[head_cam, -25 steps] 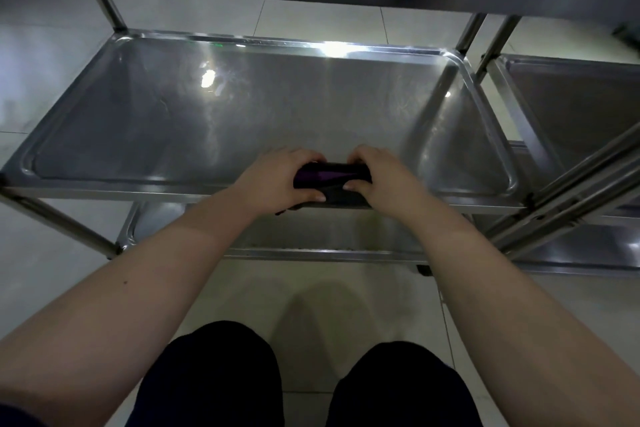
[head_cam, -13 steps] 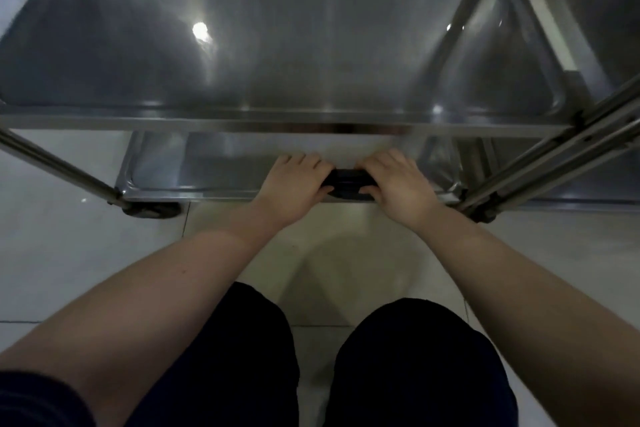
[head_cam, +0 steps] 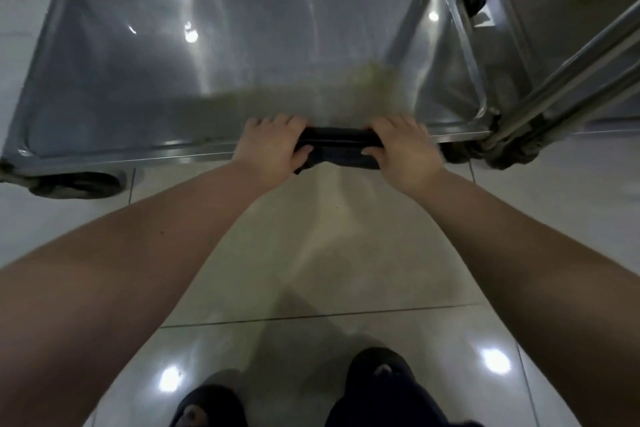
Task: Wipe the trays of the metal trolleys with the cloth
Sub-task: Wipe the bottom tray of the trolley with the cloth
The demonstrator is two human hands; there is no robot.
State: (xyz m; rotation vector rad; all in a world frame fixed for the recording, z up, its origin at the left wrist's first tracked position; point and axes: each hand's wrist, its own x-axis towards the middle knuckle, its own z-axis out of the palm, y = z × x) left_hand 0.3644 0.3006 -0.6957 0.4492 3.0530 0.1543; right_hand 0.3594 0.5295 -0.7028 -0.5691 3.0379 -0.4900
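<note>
Dark cloth: frame centre, stretched btwn both hands over near rim of bottom tray. L hand clenched on its left end, R hand on right end. Tray: upper frame.

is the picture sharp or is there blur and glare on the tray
Head view: the bottom tray is smeared by motion blur, with glare spots on it and on the floor tiles; the hands and dark cloth read sharper.
</note>
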